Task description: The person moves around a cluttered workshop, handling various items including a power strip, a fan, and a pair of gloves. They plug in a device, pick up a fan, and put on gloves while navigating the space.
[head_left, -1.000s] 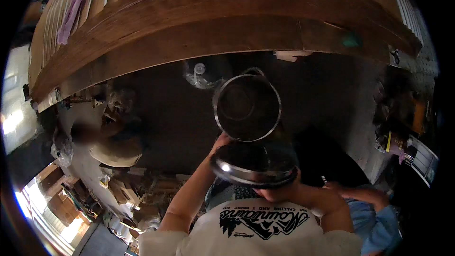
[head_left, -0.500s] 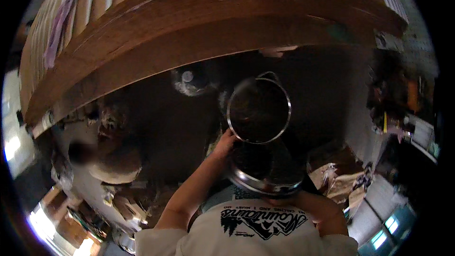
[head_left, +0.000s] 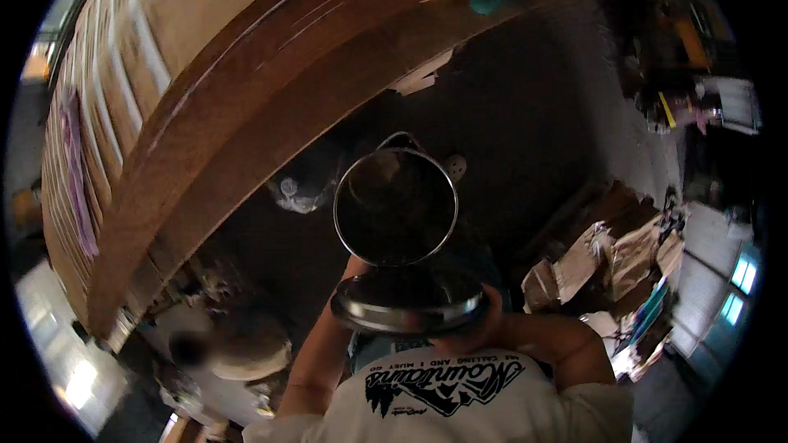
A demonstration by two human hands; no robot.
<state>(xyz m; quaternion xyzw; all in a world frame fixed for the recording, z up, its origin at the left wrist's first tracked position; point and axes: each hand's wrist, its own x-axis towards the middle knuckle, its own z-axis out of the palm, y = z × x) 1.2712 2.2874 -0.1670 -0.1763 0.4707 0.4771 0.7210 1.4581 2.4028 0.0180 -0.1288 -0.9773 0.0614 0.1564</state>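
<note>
Head view of a person's two hands at work over a dim floor. The deep, dark round pot with a bright silver metal rim (head_left: 395, 209) stands at centre, its opening turned up toward the camera and its thin metal loop handle (head_left: 402, 139) on the far side. The left hand (head_left: 354, 267) grasps the pot at its near left edge; most of its fingers are hidden. Nearer the body, the right hand (head_left: 491, 312) grips the right edge of a glossy, dark round lid with a silver metal band (head_left: 410, 305), which is tilted between the pot and the wearer's white T-shirt with black print (head_left: 447, 390). The lid is apart from the hollow of the pot and overlaps its near side in view. Beyond, at upper left, curves a brown wooden board (head_left: 271, 74). Left of the pot lies a clear, crumpled object, apparently plastic (head_left: 300, 197); at right, crumpled brown cardboard (head_left: 611, 262).
</note>
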